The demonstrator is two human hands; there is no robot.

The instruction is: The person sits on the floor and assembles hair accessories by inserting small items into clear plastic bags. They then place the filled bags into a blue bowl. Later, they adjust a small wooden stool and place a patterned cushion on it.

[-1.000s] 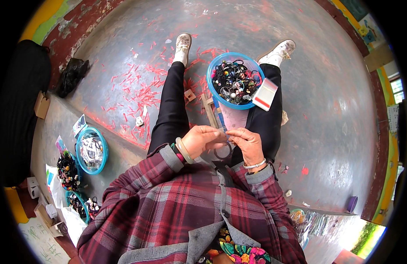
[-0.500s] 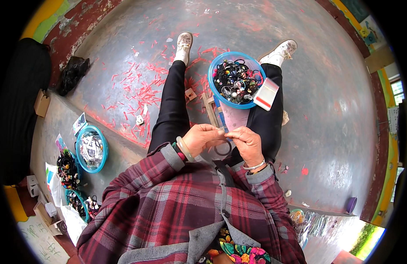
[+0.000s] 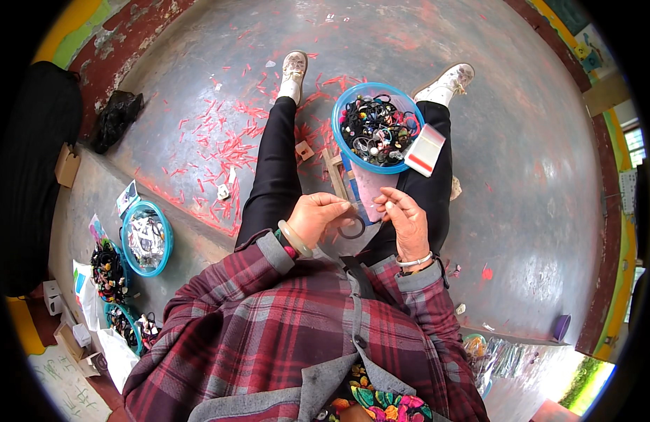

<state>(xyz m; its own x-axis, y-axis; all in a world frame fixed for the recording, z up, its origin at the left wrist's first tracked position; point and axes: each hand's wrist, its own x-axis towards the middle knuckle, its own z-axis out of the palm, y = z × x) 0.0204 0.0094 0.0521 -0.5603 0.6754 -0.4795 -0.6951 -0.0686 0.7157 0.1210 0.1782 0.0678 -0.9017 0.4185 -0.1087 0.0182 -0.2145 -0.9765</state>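
Floor (image 3: 529, 176) — black loop (image 3: 351, 237) partly hidden

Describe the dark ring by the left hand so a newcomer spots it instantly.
Find the large blue basin between the lower legs, then come down and left in the picture to the left hand. At that hand's fingertips hangs a thin dark ring. Unlike the tangled dark bands heaped in the basin, it is a lone loop, clear of the pile.
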